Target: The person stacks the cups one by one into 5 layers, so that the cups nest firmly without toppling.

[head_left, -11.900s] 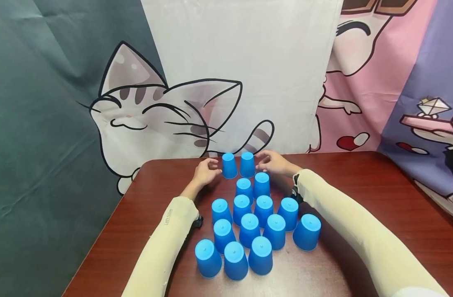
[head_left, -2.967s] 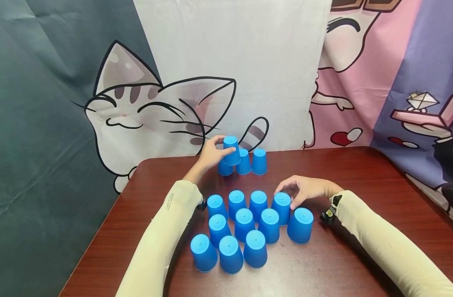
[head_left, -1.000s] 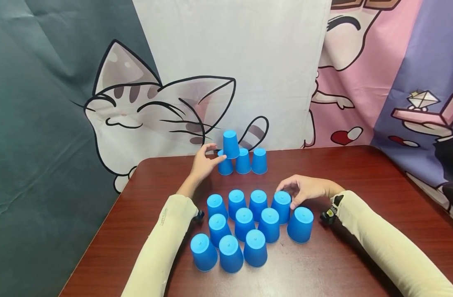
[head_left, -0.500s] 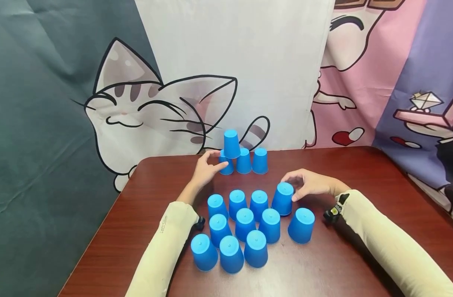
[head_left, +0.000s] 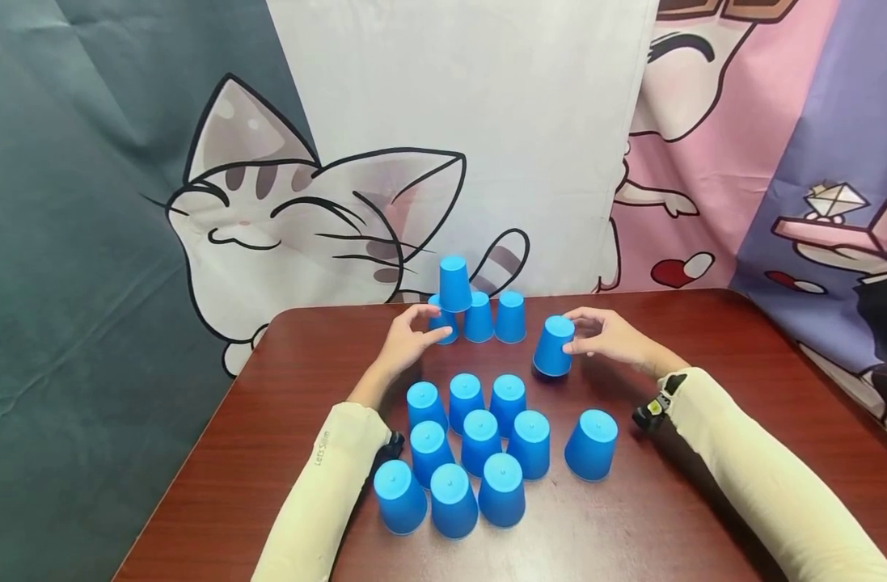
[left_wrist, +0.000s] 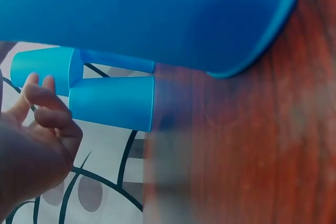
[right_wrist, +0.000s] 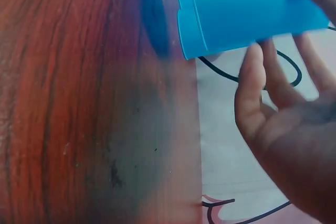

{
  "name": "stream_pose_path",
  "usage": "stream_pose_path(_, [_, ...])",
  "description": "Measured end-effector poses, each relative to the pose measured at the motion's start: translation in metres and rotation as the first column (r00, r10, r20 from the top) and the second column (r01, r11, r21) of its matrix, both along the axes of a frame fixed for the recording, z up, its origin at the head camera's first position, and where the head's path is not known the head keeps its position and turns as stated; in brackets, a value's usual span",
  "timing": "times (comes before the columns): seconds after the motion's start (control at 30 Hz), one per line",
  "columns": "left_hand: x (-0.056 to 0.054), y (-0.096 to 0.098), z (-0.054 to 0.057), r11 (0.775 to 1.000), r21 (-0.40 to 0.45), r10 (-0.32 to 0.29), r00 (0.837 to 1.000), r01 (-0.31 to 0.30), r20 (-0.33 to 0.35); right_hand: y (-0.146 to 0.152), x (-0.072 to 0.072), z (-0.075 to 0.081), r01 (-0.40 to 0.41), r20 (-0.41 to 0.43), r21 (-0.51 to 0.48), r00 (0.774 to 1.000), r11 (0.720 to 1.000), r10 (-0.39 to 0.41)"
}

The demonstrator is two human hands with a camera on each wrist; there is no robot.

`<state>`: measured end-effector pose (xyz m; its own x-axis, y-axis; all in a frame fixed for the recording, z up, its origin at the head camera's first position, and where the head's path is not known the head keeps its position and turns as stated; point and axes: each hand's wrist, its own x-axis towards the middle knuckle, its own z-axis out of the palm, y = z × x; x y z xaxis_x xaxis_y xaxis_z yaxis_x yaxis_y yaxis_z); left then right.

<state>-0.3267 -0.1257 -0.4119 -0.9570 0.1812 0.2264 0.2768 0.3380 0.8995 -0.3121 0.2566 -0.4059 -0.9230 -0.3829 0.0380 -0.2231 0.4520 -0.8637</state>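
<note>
My right hand (head_left: 609, 335) pinches an upside-down blue plastic cup (head_left: 553, 347) between thumb and fingers. In the right wrist view this held cup (right_wrist: 252, 11) hangs above the tabletop, slightly tilted. At the far edge stand three upside-down blue cups in a row: a left one (head_left: 447, 322), a middle one (head_left: 479, 319) and a right one (head_left: 512, 318). Another cup (head_left: 454, 284) sits on top, bridging the left and middle ones. Beside the left cup is my left hand (head_left: 402, 343), its fingers and thumb apart and holding nothing; whether it touches that cup, I cannot tell.
Several more upside-down blue cups (head_left: 480, 440) stand in rows nearer the body. One cup (head_left: 591, 444) stands apart on their right. The brown wooden table (head_left: 268, 453) ends at a cartoon-print cloth (head_left: 545, 121) behind the back row.
My left hand has let go of the cup set on the back row and dropped lower. My right hand has lifted a cup from the front group and carried it toward the back.
</note>
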Motion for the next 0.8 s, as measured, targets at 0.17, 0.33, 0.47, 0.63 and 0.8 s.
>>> stream_pose_path(0.17, [0.004, -0.005, 0.005, 0.992, -0.037, -0.123, 0.992, 0.124, 0.023, -0.003, -0.008, 0.004, 0.145, 0.02, 0.009, 0.989, 0.989, -0.146])
stream_pose_path(0.33, [0.009, -0.008, 0.006, 0.943, -0.029, -0.329, 0.943, 0.331, 0.052, -0.004, -0.016, 0.003, 0.234, 0.04, 0.001, 0.972, 0.972, -0.233])
stream_pose_path(0.47, [0.015, -0.009, 0.006, 0.905, -0.035, -0.421, 0.904, 0.424, 0.081, -0.008, -0.023, -0.001, 0.261, 0.043, 0.003, 0.964, 0.965, -0.261])
stream_pose_path(0.63, [0.016, -0.009, 0.007, 0.86, -0.041, -0.504, 0.859, 0.509, 0.087, -0.011, -0.031, -0.003, 0.291, 0.042, -0.013, 0.956, 0.957, -0.291])
stream_pose_path(0.8, [0.015, -0.012, 0.007, 0.836, -0.093, -0.533, 0.841, 0.541, 0.095, -0.013, -0.036, -0.005, 0.288, 0.064, -0.033, 0.956, 0.957, -0.286])
